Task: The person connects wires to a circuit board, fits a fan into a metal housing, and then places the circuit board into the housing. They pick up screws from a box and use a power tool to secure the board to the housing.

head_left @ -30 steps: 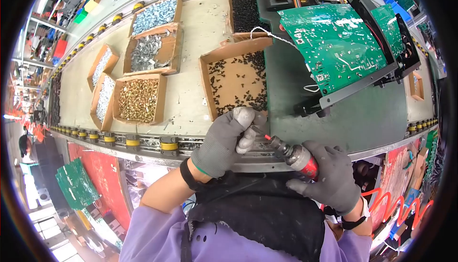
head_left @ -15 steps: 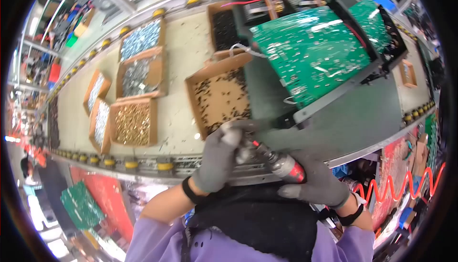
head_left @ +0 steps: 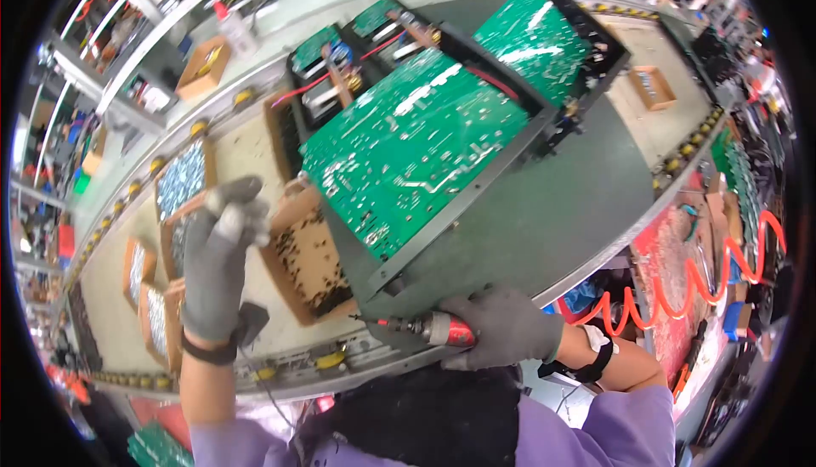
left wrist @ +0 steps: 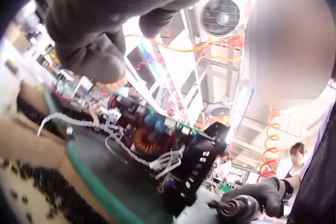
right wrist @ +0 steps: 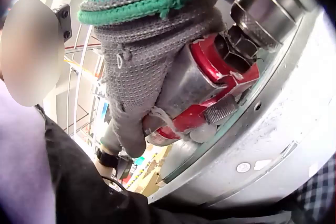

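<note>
My gloved right hand [head_left: 510,327] grips a red and silver power screwdriver [head_left: 446,329] at the table's front edge, its bit pointing left. The right wrist view shows gloved fingers wrapped around the screwdriver's metal body [right wrist: 191,90]. My gloved left hand [head_left: 219,259] is raised over the parts boxes at the left, fingers loosely bent. Nothing shows between its fingers [left wrist: 105,58] in the left wrist view. Right of it, a cardboard box [head_left: 306,254] contains small black screws. A green circuit board [head_left: 416,144] on a black frame sits tilted beyond both hands.
Boxes of silvery parts [head_left: 183,180] and other small hardware stand at the left. A second green board [head_left: 535,46] lies further back. Rollers [head_left: 331,358] line the conveyor's edge. An orange coiled hose [head_left: 697,284] hangs at the right, and a small box [head_left: 652,87] stands far right.
My left hand has left the screwdriver's tip and moved left and up over the boxes. The screwdriver has turned to point more squarely left. The head view has swung right.
</note>
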A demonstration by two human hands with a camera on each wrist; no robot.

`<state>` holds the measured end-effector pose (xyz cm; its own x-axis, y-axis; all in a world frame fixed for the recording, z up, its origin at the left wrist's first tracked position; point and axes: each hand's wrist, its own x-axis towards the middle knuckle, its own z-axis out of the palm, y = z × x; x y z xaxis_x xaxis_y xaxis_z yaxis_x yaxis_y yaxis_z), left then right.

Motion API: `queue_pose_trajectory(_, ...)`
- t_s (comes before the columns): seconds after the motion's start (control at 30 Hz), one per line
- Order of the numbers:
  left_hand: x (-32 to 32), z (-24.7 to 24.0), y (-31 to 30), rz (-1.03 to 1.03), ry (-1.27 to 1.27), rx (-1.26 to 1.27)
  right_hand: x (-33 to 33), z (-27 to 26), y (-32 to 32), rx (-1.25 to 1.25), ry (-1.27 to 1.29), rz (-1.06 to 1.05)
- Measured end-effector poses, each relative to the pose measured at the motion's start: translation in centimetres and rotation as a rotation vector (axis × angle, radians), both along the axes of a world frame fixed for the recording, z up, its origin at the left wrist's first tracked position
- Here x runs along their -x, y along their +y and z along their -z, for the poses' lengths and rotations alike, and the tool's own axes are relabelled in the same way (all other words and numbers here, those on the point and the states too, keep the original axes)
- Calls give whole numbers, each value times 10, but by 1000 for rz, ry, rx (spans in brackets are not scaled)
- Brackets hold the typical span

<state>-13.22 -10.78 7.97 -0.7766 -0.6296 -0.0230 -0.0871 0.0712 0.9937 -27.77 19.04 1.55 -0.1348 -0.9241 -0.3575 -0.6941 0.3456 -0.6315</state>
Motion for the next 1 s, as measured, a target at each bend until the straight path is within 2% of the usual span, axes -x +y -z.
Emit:
queue_pose_trajectory(0.07,1,-5,3,-11,-34,-12,-4,-1,-5,46,-33,-30)
queue_pose_trajectory(0.13,-10,8,-3,-12,-229,48,-11,1,-11,97,-66,-67)
queue_pose_trajectory(0.23,-55,98,-35,154,-486,190,-24,4,-22,172,-62,-63)
queue_pose_trajectory(0.27,-58,116,-22,202,-543,296,-20,4,-16,201,-93,-68)
queue_pose_trajectory(0.33,-52,121,-6,447,-809,988,-24,0,-19,233,-117,-91)
queue_pose_trajectory(0.4,-43,111,11,638,-1154,1233,-24,-2,-17,252,-68,-71)
queue_pose_trajectory(0.47,-60,143,2,473,-1129,1149,-19,12,-11,436,-71,-84)
queue_pose_trajectory(0.53,-59,130,8,450,-1171,1072,-14,11,-4,570,-91,-77)
queue_pose_trajectory(0.57,-59,125,6,431,-1162,1090,-13,3,1,445,-74,-67)
queue_pose_trajectory(0.6,-60,118,5,500,-1214,1018,-10,-4,6,316,-62,-51)
queue_pose_trajectory(0.67,-65,114,4,567,-1259,951,-2,-9,12,313,-46,-37)
queue_pose_trajectory(0.73,-70,110,7,594,-1283,930,18,-14,21,410,53,-131)
queue_pose_trajectory(0.77,-77,115,7,542,-1198,967,27,-14,26,414,58,-125)
queue_pose_trajectory(0.87,-80,106,14,524,-1164,961,55,-11,45,399,138,-115)
queue_pose_trajectory(0.93,-73,95,20,574,-1243,914,68,-7,55,307,193,-118)
queue_pose_trajectory(1.0,-71,90,28,519,-1241,939,70,-11,54,371,142,-115)
